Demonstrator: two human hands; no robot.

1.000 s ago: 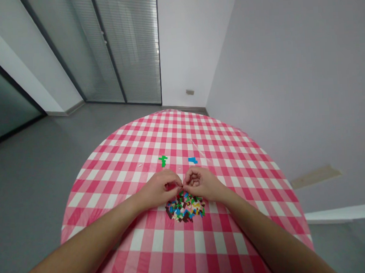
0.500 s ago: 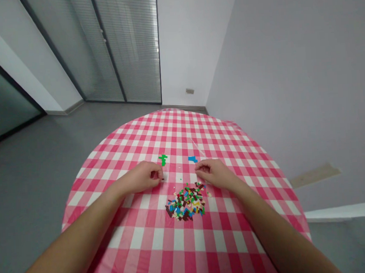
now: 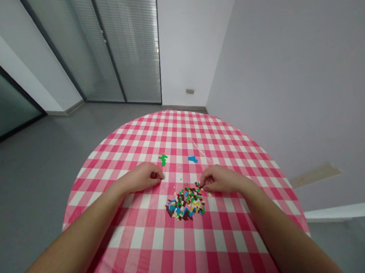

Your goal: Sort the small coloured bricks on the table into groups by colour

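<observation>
A mixed pile of tiny building bricks (image 3: 186,203) in brown, green, blue, white and yellow lies on the checkered tablecloth. To its upper left, my left hand (image 3: 146,175) rests closed in a pinch, with a small dark brick (image 3: 162,179) barely showing at its fingertips. My right hand (image 3: 220,178) is at the pile's upper right edge, its curled fingertips down among brown bricks. What lies between those fingers is too small to make out. Beyond the hands are a green brick shape (image 3: 163,160) on the left and a blue one (image 3: 193,159) on the right.
A red and white checkered tablecloth (image 3: 152,245) covers the rounded table. Single loose bits, one of them green (image 3: 181,179), lie between the hands. Behind the table stand a glass partition (image 3: 134,49) and a white wall (image 3: 192,41).
My right hand has moved toward me and slightly right, from near the blue shape down to the pile's edge. My left hand stays almost still; the dark brick shows less.
</observation>
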